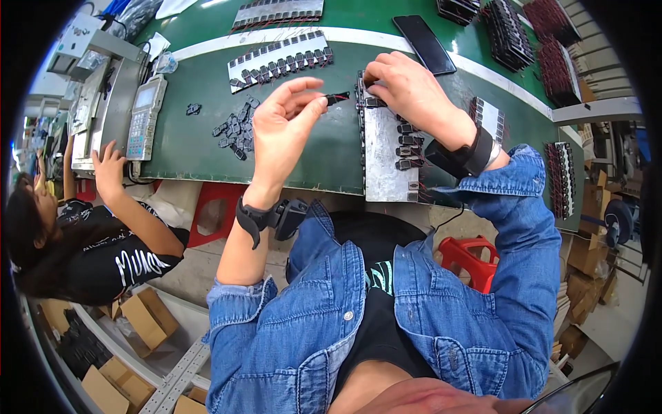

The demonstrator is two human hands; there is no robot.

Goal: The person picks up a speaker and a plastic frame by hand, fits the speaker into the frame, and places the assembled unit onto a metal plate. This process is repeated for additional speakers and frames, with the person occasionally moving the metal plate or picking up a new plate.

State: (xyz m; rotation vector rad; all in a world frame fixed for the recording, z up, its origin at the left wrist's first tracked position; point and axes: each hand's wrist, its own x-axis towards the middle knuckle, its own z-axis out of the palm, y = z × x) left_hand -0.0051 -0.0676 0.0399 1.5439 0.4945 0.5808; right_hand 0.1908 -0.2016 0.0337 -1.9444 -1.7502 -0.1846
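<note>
Above the green table, my left hand (pixel 286 127) is closed, thumb and fingertips pinching a small black part with red and black wires (pixel 338 98). To its right, my right hand (pixel 417 93) has curled fingers at the far end of a metal plate (pixel 386 148). Those fingertips touch the black parts there, and what they grip is hidden. Several small black wired parts (pixel 409 150) line the plate's right edge. Left of my left hand lies a loose pile of small black parts (pixel 238 127); one part (pixel 194 109) sits apart from it.
Beyond my hands lie a plate of black parts (pixel 279 62) and a black phone (pixel 424 45). Stacked wired parts (pixel 507 34) stand far right. At left, a co-worker's hand (pixel 109 169) is near a machine with a keypad (pixel 143 117). Red stools (pixel 469 259) stand below.
</note>
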